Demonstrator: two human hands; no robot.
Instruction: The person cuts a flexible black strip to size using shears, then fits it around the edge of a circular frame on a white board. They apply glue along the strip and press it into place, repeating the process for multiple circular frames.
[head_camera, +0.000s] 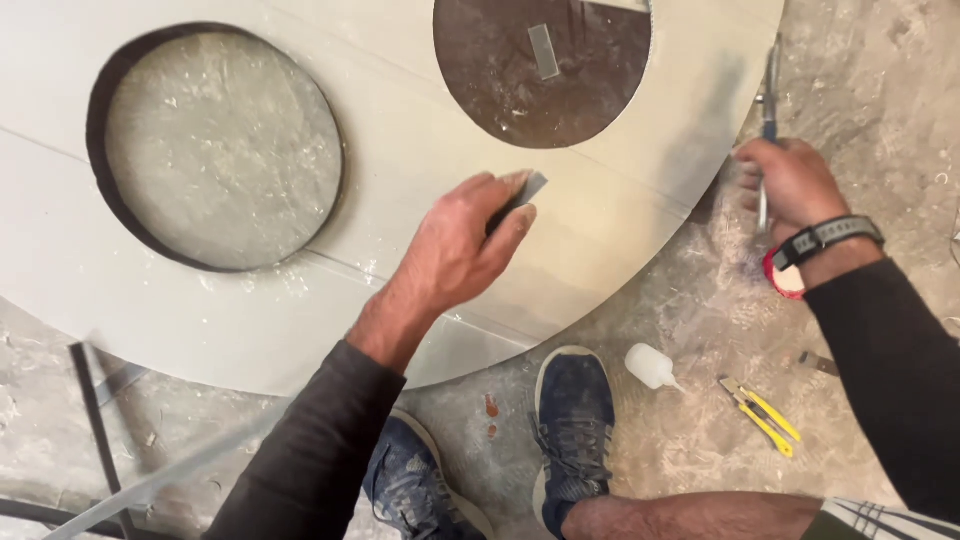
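The left hand (465, 240) reaches forward and up from the lower middle of the view, the forearm in a dark sleeve pushed just past the wrist. Its back faces the camera, the fingers (510, 225) bent together and the thumb along the top, closing its grip in a pinch at the fingertips. The right hand (790, 185) comes in from the right edge, the arm bent and sleeved in black to the wrist, which carries a grey band. This hand is curled into a fist, knuckles turned leftward. The two hands are well apart.
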